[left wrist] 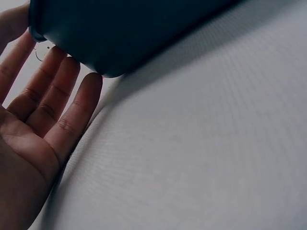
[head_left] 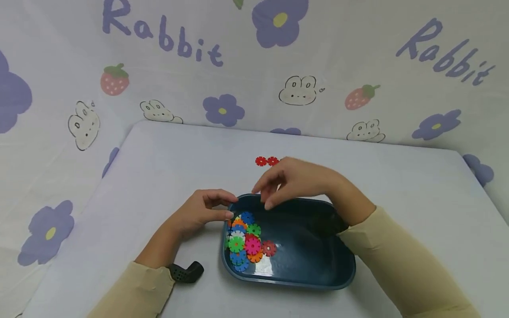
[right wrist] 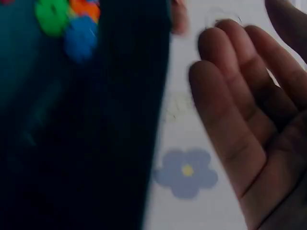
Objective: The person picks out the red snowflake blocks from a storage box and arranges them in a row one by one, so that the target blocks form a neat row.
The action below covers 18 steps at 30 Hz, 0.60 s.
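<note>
A dark blue-green plastic bin (head_left: 302,260) stands on the white table. Colourful notched disc pieces (head_left: 252,244) lie heaped at its left end. My left hand (head_left: 204,206) is at the bin's back left corner, its fingertips against the outer wall and its thumb by the rim. In the left wrist view those fingers (left wrist: 64,120) are fairly straight. Over the back rim hovers my right hand (head_left: 300,179), fingers loosely bent. The right wrist view shows the right hand's fingers (right wrist: 225,105) beside the bin wall (right wrist: 129,120), with no piece visible between them.
Behind the bin, red notched discs (head_left: 266,161) lie in a row, its right end hidden by my right hand. A black device (head_left: 187,272) sits at my left cuff. A patterned cloth (head_left: 254,75) hangs behind the table's far edge.
</note>
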Each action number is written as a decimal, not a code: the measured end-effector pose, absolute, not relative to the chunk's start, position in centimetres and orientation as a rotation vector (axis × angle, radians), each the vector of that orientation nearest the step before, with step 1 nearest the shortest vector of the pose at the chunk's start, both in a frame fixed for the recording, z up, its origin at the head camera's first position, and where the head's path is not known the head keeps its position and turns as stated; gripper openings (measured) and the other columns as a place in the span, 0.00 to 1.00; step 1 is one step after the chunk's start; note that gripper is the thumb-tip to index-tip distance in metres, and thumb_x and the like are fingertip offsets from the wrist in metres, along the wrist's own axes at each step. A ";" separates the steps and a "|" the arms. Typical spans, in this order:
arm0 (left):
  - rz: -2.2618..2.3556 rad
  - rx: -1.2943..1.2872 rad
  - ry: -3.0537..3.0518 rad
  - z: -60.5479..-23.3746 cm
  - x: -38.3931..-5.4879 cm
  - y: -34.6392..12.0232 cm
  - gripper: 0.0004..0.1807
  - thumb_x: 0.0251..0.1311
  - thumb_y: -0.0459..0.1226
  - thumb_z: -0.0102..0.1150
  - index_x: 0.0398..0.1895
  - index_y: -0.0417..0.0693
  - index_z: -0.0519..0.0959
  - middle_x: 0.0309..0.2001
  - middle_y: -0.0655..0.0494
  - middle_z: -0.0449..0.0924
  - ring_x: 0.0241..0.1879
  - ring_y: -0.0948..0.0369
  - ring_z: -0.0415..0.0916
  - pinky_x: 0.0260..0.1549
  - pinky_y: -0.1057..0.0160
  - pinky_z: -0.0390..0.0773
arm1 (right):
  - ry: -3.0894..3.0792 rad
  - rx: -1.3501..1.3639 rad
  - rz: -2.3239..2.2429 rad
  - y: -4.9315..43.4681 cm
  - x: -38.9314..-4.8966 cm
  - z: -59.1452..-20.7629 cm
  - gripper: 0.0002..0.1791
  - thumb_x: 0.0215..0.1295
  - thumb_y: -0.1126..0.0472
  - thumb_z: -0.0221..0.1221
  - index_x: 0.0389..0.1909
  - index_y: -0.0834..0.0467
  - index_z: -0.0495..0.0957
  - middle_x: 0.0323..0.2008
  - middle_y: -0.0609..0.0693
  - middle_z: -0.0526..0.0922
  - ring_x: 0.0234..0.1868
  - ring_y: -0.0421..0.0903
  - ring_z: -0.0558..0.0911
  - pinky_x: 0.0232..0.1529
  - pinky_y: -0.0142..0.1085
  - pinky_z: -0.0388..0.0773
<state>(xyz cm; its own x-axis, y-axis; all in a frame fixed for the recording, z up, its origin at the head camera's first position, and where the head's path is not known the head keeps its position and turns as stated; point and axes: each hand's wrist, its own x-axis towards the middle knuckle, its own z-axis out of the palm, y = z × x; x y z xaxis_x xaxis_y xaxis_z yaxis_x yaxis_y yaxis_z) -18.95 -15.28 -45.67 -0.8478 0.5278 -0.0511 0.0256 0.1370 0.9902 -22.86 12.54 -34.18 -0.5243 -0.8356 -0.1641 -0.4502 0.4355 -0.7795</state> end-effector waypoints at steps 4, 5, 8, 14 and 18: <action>1.763 0.539 2.040 -45.8 -19.0 -15.4 0.18 0.56 0.40 0.69 0.51 0.50 0.82 0.53 0.53 0.82 0.56 0.53 0.75 0.55 0.53 0.75 | 1.943 -1.066 -0.718 10.1 -20.9 -36.4 0.15 0.58 0.60 0.70 0.47 0.55 0.86 0.30 0.42 0.86 0.33 0.40 0.83 0.41 0.36 0.83; 1.763 0.541 2.043 -45.9 -18.9 -15.4 0.18 0.56 0.40 0.69 0.51 0.50 0.82 0.53 0.53 0.82 0.56 0.54 0.75 0.55 0.53 0.75 | 1.910 -1.049 -0.665 9.6 -20.6 -37.0 0.13 0.58 0.61 0.70 0.45 0.53 0.86 0.29 0.42 0.86 0.32 0.39 0.83 0.40 0.35 0.83; 1.765 0.541 2.043 -45.9 -18.9 -15.5 0.18 0.56 0.39 0.69 0.51 0.50 0.82 0.53 0.53 0.81 0.56 0.54 0.75 0.55 0.53 0.75 | 1.866 -1.002 -0.530 8.8 -20.1 -38.4 0.12 0.57 0.61 0.70 0.43 0.49 0.88 0.28 0.40 0.85 0.32 0.38 0.81 0.37 0.33 0.81; 1.773 0.539 2.025 -45.9 -18.9 -15.5 0.18 0.57 0.38 0.69 0.51 0.49 0.82 0.53 0.53 0.81 0.56 0.54 0.75 0.55 0.54 0.75 | 1.925 -0.958 -0.512 8.6 -20.3 -39.9 0.17 0.56 0.59 0.71 0.47 0.44 0.86 0.27 0.42 0.84 0.30 0.39 0.80 0.35 0.33 0.79; 1.760 0.546 2.038 -45.9 -19.1 -15.4 0.18 0.57 0.39 0.69 0.51 0.50 0.82 0.53 0.54 0.82 0.57 0.54 0.75 0.56 0.54 0.75 | 2.028 -0.983 -0.527 8.7 -20.6 -40.3 0.16 0.56 0.56 0.71 0.46 0.41 0.84 0.27 0.41 0.81 0.29 0.40 0.77 0.32 0.33 0.78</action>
